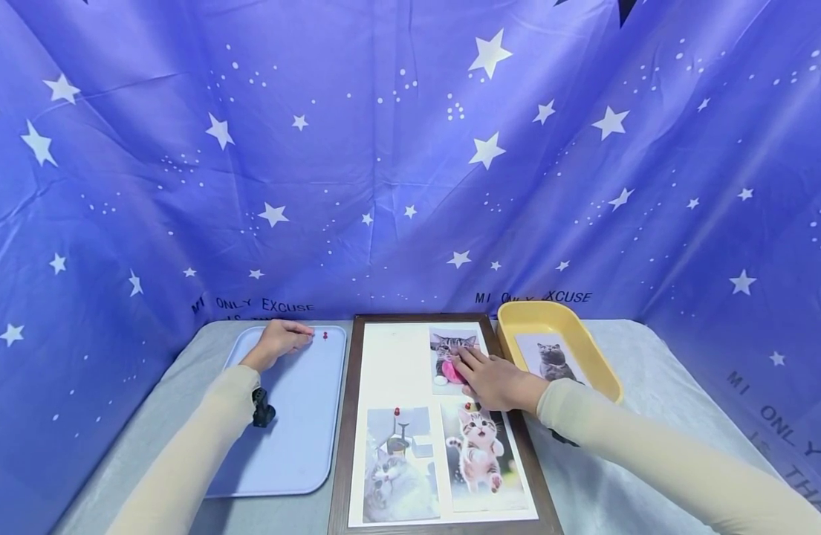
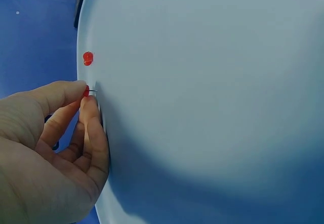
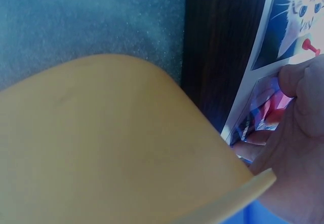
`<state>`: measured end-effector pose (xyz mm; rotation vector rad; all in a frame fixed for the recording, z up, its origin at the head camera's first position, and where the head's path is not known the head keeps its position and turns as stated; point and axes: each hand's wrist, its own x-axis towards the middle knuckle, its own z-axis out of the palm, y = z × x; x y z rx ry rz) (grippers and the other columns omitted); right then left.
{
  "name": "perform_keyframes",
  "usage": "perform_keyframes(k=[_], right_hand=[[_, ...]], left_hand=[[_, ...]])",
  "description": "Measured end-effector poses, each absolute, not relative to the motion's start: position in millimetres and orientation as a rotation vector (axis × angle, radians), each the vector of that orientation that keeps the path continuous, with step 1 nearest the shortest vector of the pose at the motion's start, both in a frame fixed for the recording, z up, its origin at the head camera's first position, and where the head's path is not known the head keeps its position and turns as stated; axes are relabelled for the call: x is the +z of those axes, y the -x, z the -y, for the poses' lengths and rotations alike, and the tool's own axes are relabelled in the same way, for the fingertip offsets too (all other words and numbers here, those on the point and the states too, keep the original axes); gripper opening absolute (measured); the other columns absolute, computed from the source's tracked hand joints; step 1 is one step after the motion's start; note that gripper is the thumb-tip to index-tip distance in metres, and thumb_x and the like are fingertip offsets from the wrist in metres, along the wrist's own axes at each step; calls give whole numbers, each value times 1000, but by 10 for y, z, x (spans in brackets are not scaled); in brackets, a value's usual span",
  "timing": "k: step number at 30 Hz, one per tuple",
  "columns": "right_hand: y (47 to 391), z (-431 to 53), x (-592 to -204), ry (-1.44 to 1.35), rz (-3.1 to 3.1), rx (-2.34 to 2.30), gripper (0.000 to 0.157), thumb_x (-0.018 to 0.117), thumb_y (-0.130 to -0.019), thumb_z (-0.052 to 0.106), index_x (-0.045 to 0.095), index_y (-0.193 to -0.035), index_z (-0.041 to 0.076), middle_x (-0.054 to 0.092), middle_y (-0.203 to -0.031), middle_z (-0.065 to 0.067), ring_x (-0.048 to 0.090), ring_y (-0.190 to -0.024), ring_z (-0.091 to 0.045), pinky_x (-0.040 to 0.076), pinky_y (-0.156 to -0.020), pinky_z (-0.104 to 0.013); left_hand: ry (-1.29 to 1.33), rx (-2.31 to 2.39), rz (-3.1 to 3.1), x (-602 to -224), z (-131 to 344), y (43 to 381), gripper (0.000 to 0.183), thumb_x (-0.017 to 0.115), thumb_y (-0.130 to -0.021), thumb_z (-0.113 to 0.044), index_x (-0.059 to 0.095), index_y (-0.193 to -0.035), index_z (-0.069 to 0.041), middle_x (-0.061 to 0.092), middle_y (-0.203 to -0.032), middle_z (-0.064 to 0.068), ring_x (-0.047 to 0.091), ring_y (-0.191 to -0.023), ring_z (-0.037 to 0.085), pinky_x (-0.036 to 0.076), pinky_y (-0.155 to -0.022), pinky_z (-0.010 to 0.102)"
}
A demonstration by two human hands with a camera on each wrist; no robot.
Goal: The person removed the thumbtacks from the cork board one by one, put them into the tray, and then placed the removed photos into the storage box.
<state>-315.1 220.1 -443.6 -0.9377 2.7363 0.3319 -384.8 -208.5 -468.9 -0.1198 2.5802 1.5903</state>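
nearest, on the framed board (image 1: 349,416), the left photo (image 1: 400,490) and the right photo (image 1: 480,457) lie side by side, each with a red tack near its top: the left tack (image 1: 397,412) and the right tack (image 3: 308,45). just beyond, the right hand (image 1: 500,380) rests on the upper photo (image 1: 442,344), fingers laid out, gripping nothing. the hands are well apart: at the far edge of the blue tray (image 1: 290,446), the left hand (image 1: 278,343) pinches the held pin (image 2: 86,90) by its red head, needle bare, with the spare pin (image 1: 325,336) just beside.

to do this well, the person should keep that pinch on the head, lift clear of the spare, hold the upper photo flat and square, keep fingertips off its top edge, and press straight down.

farther off, the yellow tub (image 1: 596,357) holds another photo (image 1: 553,360); the starry curtain (image 1: 377,186) hangs behind.
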Motion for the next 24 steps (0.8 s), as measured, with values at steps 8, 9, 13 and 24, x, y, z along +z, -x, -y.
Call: perform_keyframes(k=[8, 9, 13, 24], right_hand=[[3126, -2180, -4420, 933, -2741, 319, 59, 45, -109, 30, 29, -159, 3, 26, -166, -21, 27, -153, -40, 38, -119, -56], [3126, -2180, -4423, 930, -2740, 317, 59, 44, -109, 30, 29, -159, 4, 26, -166, -21, 27, -153, -40, 38, -119, -56], [3115, -2180, -4415, 938, -2739, 313, 58, 44, -109, 28, 30, -159, 3, 27, -166, -22, 28, -153, -40, 38, -119, -55], [3116, -2179, -4410, 943, -2745, 325, 57, 44, -109, 29, 31, -158, 3, 28, -165, -22, 29, -152, -40, 40, -118, -55]], left_hand=[[119, 1528, -2615, -4754, 2099, 3844, 27, 70, -94, -9, 72, -118, 3, 66, -132, 23, 65, -92, 12, 56, -80, 28], [118, 1529, -2617, -4755, 2096, 3838, 27, 70, -94, -9, 73, -117, 4, 67, -131, 23, 65, -92, 12, 55, -79, 28], [101, 1570, -2611, -4752, 2089, 3826, 27, 70, -93, -7, 72, -116, 6, 72, -120, 20, 60, -82, 7, 51, -72, 24], [117, 1586, -2596, -4735, 2079, 3816, 27, 71, -93, -8, 72, -115, 7, 75, -111, 14, 61, -81, 4, 50, -74, 23]])
